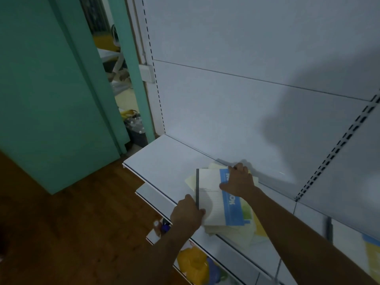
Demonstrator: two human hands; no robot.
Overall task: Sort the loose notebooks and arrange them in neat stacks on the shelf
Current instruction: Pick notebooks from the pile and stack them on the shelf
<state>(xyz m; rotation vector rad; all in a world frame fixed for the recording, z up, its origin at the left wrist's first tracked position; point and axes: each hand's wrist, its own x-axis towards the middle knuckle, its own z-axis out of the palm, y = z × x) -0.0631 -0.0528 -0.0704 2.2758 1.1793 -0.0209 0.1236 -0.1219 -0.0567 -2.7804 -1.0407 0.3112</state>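
Observation:
A notebook (213, 200) with a white cover, a dark spine and a blue band lies on top of a loose pile of pale yellow notebooks (236, 233) on the white shelf (164, 161). My left hand (187, 214) grips the top notebook at its near spine corner. My right hand (238, 182) rests flat on its far end, fingers curled over the far edge. The pile underneath is fanned out and uneven.
The shelf's white back panel (246, 79) rises behind the pile. Lower shelves (152, 194) hold yellow and blue items (195, 262). Another yellow and blue notebook (372, 256) shows at the right edge. A teal door (51, 89) and wooden floor (82, 223) lie to the left.

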